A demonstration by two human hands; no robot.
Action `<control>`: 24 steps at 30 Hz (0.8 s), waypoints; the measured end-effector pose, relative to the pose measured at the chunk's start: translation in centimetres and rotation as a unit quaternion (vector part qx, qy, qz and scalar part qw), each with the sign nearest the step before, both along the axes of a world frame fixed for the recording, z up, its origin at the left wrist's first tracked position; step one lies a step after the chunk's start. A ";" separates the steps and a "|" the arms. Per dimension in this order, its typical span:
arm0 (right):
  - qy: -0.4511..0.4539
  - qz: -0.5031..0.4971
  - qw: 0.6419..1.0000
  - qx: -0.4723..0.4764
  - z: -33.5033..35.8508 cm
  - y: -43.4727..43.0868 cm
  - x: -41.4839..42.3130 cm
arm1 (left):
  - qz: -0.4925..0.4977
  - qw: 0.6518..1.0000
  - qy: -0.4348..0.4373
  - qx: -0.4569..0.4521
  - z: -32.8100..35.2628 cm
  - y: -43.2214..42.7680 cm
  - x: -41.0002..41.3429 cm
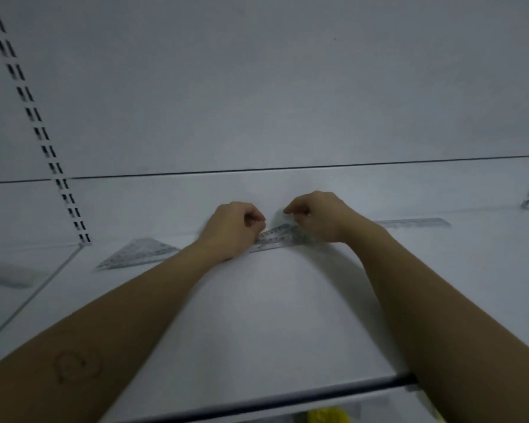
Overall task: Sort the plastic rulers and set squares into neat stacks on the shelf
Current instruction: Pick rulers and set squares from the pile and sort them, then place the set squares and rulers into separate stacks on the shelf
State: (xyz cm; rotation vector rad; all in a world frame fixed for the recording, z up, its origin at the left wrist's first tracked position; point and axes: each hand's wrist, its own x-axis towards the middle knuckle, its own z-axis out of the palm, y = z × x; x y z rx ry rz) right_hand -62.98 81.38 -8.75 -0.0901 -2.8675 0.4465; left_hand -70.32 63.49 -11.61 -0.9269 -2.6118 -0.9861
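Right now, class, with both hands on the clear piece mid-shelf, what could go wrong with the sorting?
1. The middle set square, apparently pinched by the left hand and right hand, is thin, smooth plastic; it may slip out of line.
2. Clear plastic barely shows against the white shelf, so the left set square or the ruler at right could be overlooked.

The bare left forearm bears a faint circular mark; the right forearm is bare.
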 end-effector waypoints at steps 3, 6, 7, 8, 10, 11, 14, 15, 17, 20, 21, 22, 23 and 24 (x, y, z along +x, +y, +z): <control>-0.005 -0.002 1.000 -0.002 0.0 -0.1 0.1 | -0.026 0.995 0.042 -0.088 0.0 -0.7 -0.1; 0.003 0.001 1.000 -0.016 0.3 -0.8 0.4 | -0.036 0.990 0.044 -0.132 0.7 -1.7 0.5; 0.009 0.003 1.000 -0.020 0.5 -1.3 0.5 | -0.036 0.989 0.046 -0.139 1.2 -2.2 0.8; 0.015 0.005 1.000 -0.022 0.8 -1.9 0.6 | -0.033 0.987 0.051 -0.149 1.7 -2.8 1.0; 0.024 0.019 0.999 -0.011 1.4 -3.5 0.6 | -0.018 0.983 0.065 -0.170 2.7 -4.2 1.4; 0.025 0.029 0.999 0.001 1.7 -4.5 0.5 | -0.008 0.980 0.076 -0.182 3.2 -5.2 1.5; 0.030 0.065 0.997 0.034 2.9 -8.3 0.1 | 0.028 0.969 0.114 -0.218 4.5 -8.9 1.3; 0.035 0.076 0.996 0.042 3.3 -9.8 -0.2 | 0.040 0.967 0.118 -0.222 4.8 -10.4 1.2; 0.041 0.102 0.993 0.041 4.0 -13.2 -1.0 | 0.060 0.966 0.120 -0.222 5.2 -13.7 1.0; 0.032 0.149 0.987 0.043 4.3 -19.1 -2.6 | 0.092 0.961 0.121 -0.232 5.4 -18.8 0.7; 0.026 0.161 0.985 0.049 4.3 -21.3 -3.3 | 0.104 0.958 0.123 -0.237 5.4 -20.7 0.6; 0.020 0.173 0.983 0.055 4.2 -23.4 -3.9 | 0.115 0.955 0.124 -0.242 5.2 -22.8 0.4; 0.015 0.185 0.981 0.058 4.2 -25.5 -4.4 | 0.127 0.953 0.124 -0.245 4.9 -25.0 0.2; 0.011 0.197 0.979 0.059 4.1 -27.5 -4.9 | 0.140 0.950 0.122 -0.249 4.7 -27.2 0.0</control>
